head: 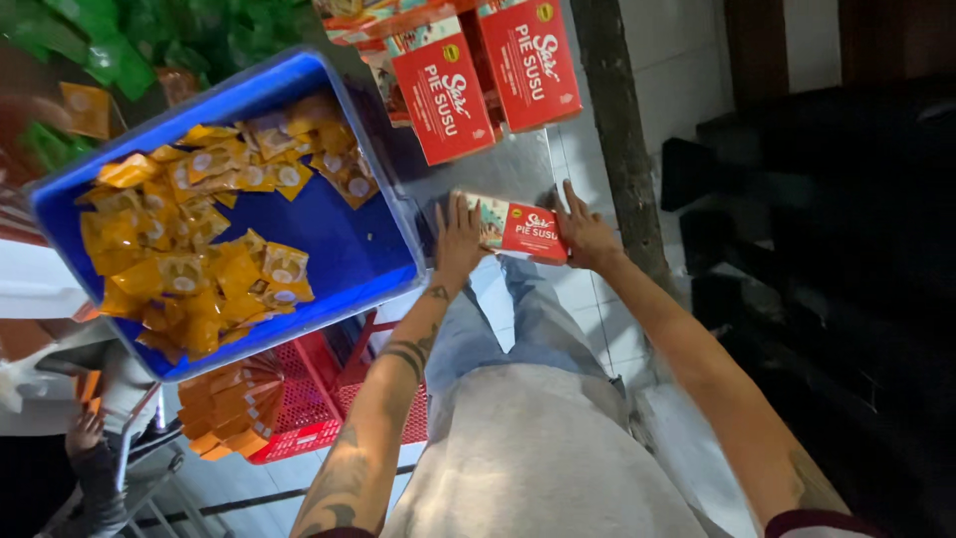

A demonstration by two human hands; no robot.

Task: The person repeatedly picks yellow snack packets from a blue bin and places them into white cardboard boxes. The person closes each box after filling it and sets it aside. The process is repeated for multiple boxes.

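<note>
A small red carton (520, 228) lies on its side at the near edge of a steel table (508, 169). My left hand (458, 242) presses against its left end and my right hand (583, 234) grips its right end, so the carton is held between both. Just left of my left hand stands a blue plastic tub (349, 254) holding several yellow sachets (189, 249).
Red cartons (488, 75) of the same kind stand stacked at the back of the table. A red basket (319, 394) with orange packs sits below the tub. Green packets (129, 40) lie at the upper left. Another person's hand (85, 433) shows at the lower left.
</note>
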